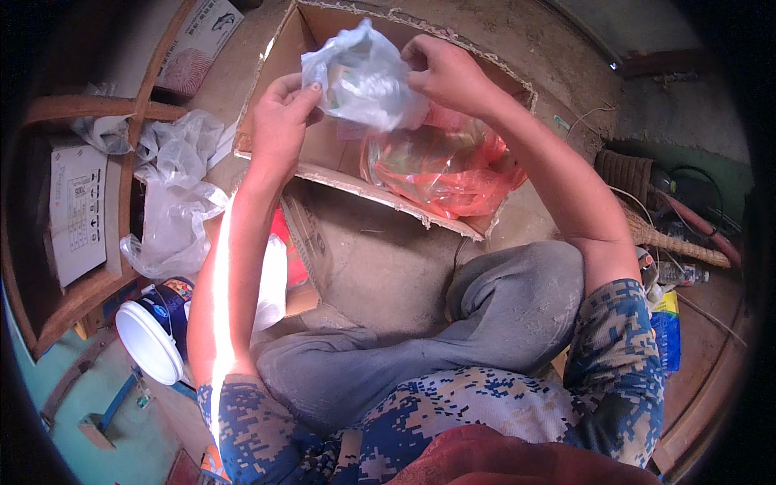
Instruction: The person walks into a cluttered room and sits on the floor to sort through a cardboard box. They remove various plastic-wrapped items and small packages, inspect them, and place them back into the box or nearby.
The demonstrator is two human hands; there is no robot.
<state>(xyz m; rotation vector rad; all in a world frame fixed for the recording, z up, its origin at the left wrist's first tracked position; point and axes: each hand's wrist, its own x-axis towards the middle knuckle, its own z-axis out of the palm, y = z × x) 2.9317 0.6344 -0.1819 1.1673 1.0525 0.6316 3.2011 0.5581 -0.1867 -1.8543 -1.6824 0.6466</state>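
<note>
A crumpled, whitish translucent plastic bag (pixel 370 82) is held up between my two hands over an open cardboard box (pixel 357 176). My left hand (pixel 285 109) pinches the bag's left side between thumb and fingers. At its right edge, my right hand (pixel 445 73) has its fingers curled against the film. Something pale and greenish shows dimly through the plastic; what it is cannot be told. Below, in the right part of the box, lies a red translucent plastic bag (pixel 448 176) with contents that I cannot make out, bulging over the near rim.
Clear plastic bags (pixel 176 182) lie at the left beside a wooden frame (pixel 136 133) holding cardboard cartons (pixel 79 212). A bucket with a white lid (pixel 148 342) lies tilted at lower left. A straw broom (pixel 673 242) and a plastic bottle (pixel 682 274) lie at the right.
</note>
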